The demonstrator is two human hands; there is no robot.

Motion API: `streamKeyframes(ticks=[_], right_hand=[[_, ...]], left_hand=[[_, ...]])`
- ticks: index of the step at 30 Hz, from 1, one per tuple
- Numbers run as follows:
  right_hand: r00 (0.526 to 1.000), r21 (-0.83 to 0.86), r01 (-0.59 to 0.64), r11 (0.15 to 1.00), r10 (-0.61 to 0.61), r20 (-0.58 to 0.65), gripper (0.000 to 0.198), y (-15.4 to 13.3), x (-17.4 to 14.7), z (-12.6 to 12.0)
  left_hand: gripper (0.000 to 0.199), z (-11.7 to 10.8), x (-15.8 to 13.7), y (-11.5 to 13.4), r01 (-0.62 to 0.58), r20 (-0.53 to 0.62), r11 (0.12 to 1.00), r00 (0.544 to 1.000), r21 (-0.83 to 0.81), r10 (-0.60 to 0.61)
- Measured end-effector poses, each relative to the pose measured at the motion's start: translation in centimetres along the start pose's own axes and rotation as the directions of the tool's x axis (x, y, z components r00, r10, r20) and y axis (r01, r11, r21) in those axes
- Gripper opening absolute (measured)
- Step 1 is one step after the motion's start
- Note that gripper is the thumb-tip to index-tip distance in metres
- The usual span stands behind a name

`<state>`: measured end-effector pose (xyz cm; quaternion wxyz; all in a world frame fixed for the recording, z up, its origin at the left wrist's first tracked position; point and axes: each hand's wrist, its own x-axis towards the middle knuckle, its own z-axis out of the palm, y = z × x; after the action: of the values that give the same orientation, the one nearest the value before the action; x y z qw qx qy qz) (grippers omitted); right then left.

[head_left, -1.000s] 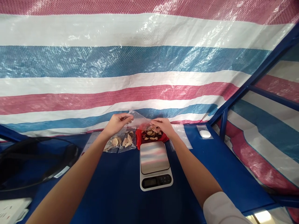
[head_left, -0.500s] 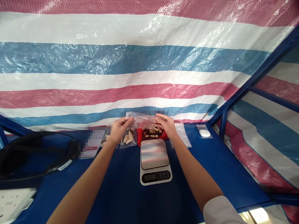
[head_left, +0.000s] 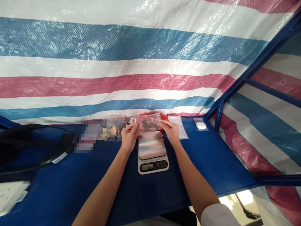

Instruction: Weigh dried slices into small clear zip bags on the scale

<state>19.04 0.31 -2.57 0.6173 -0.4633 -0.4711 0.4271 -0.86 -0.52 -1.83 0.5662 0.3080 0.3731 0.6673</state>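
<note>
Between my two hands a clear plastic bag (head_left: 148, 121) is stretched out above the back edge of the kitchen scale (head_left: 152, 146). My left hand (head_left: 129, 135) pinches the bag's left end, and my right hand (head_left: 170, 129) pinches its right end. No contents can be made out in the bag. Behind it, partly covered, lies a red bag (head_left: 164, 117); the dried pieces on it show only dimly through the plastic. The scale has a shiny plate and a dark control panel. Left of my left hand are clear bags of pale dried slices (head_left: 111, 131).
White flat bags (head_left: 181, 128) lie right of my right hand, and a small bag with a white object (head_left: 201, 125) sits farther right. At left are a black headset-like band (head_left: 63, 146) and a white power strip (head_left: 11, 194). Striped sheeting (head_left: 117, 84) hangs behind the blue table (head_left: 211, 166).
Both hands have brought the clear bag lower and nearer, now over the scale's back edge. The view has tilted down slightly. The scale's display looks lighter.
</note>
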Motion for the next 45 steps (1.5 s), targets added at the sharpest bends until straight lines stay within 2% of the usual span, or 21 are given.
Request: streamKeyframes(ticks=[3,9,18,21,25,27,29,32,34,37,39,41,43,45], right_hand=[[1.0,0.039,-0.005,0.999,0.005,-0.009,0.032,0.9,-0.8,-0.3],[0.993,0.013,-0.074,0.997,0.072,0.095,0.036,2.0,-1.2,-1.7],[0.992,-0.019,-0.082,0.996,0.083,0.097,0.04,1.0,-1.0,-2.8],[0.985,-0.06,-0.048,0.997,0.058,0.164,0.037,0.5,-1.1,-2.8],[0.956,-0.107,0.005,0.994,0.026,0.293,0.03,-0.8,-1.0,-2.3],[0.936,-0.142,0.029,0.989,0.024,0.352,0.029,-1.6,-0.9,-1.8],[0.912,-0.175,0.06,0.983,0.018,0.41,0.028,-2.4,-0.7,-1.3],[0.879,-0.226,0.125,0.966,-0.002,0.478,0.024,-3.2,-0.6,-0.7],[0.881,-0.239,0.157,0.958,-0.026,0.473,0.022,-3.3,-0.6,-0.7],[0.927,-0.18,0.165,0.97,-0.09,0.363,0.023,-2.8,-0.8,-1.0],[0.964,-0.103,0.097,0.99,-0.068,0.257,0.03,-2.1,-1.0,-1.1],[0.982,-0.027,-0.04,0.999,0.044,0.181,0.042,-1.2,-1.3,-1.1],[0.974,0.015,-0.173,0.985,0.169,0.149,0.051,-0.4,-1.4,-0.8],[0.958,0.017,-0.247,0.969,0.242,0.152,0.051,0.1,-1.5,-0.5]], left_hand=[[0.042,-0.7,-0.1,0.1,0.032,0.033,0.999,0.999,0.029,-0.033],[0.042,-2.0,0.1,0.7,0.053,0.024,0.995,0.998,0.08,-0.055],[0.043,-3.0,0.0,1.5,0.079,0.131,0.937,0.983,0.34,-0.131],[0.043,-3.3,0.2,3.0,0.008,0.187,0.876,0.976,0.482,-0.112],[0.039,-1.8,0.4,5.9,-0.136,0.302,0.715,0.947,0.686,-0.11],[0.038,-0.3,0.4,7.0,-0.173,0.365,0.656,0.916,0.735,-0.168],[0.039,1.0,0.5,7.4,-0.158,0.417,0.636,0.865,0.755,-0.28],[0.039,1.9,0.8,6.7,-0.112,0.447,0.711,0.842,0.694,-0.304],[0.039,1.7,0.8,5.8,-0.087,0.431,0.765,0.864,0.638,-0.262],[0.037,1.2,0.7,4.2,-0.078,0.369,0.829,0.916,0.554,-0.16],[0.034,1.0,0.4,3.1,-0.093,0.332,0.875,0.94,0.476,-0.081],[0.033,0.8,0.0,2.0,-0.115,0.282,0.901,0.959,0.418,-0.009],[0.034,0.7,-0.3,0.9,-0.133,0.24,0.911,0.97,0.39,0.039],[0.036,0.4,-0.5,0.0,-0.15,0.213,0.914,0.974,0.376,0.073]])
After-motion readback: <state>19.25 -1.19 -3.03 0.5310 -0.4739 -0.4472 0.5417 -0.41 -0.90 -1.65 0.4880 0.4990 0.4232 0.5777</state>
